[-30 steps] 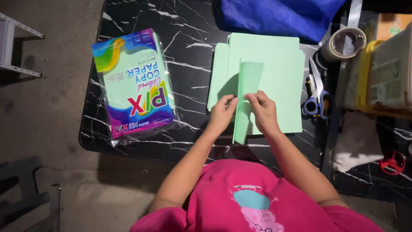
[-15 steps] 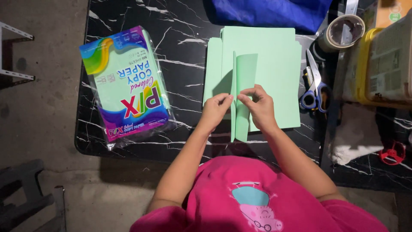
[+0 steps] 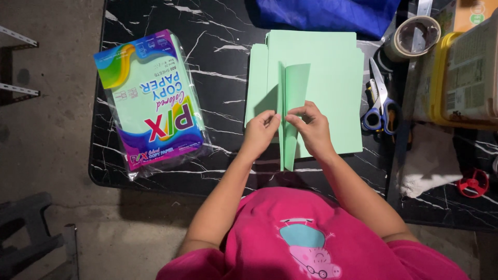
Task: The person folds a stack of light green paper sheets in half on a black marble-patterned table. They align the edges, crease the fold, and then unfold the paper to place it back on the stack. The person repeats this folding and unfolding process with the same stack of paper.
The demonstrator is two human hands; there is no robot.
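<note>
A light green sheet of paper, folded into a long narrow pointed shape [image 3: 291, 98], stands up on edge over a stack of green sheets [image 3: 334, 72] on the black marbled table [image 3: 223, 31]. My left hand [image 3: 259, 132] pinches the folded sheet from its left side. My right hand [image 3: 311, 127] pinches it from the right, fingers on the crease. The lower tip of the folded sheet pokes out below my hands near the table's front edge.
A wrapped pack of coloured copy paper [image 3: 150, 98] lies at the left of the table. Blue-handled scissors [image 3: 379, 106] lie right of the stack, with a tape roll [image 3: 414, 36], a yellow box [image 3: 467, 78], a white cloth [image 3: 428, 168] and blue fabric [image 3: 332, 13] around.
The folded sheet has closed up narrower between my hands. My fingers have shifted slightly along the crease; the camera view has drifted a little.
</note>
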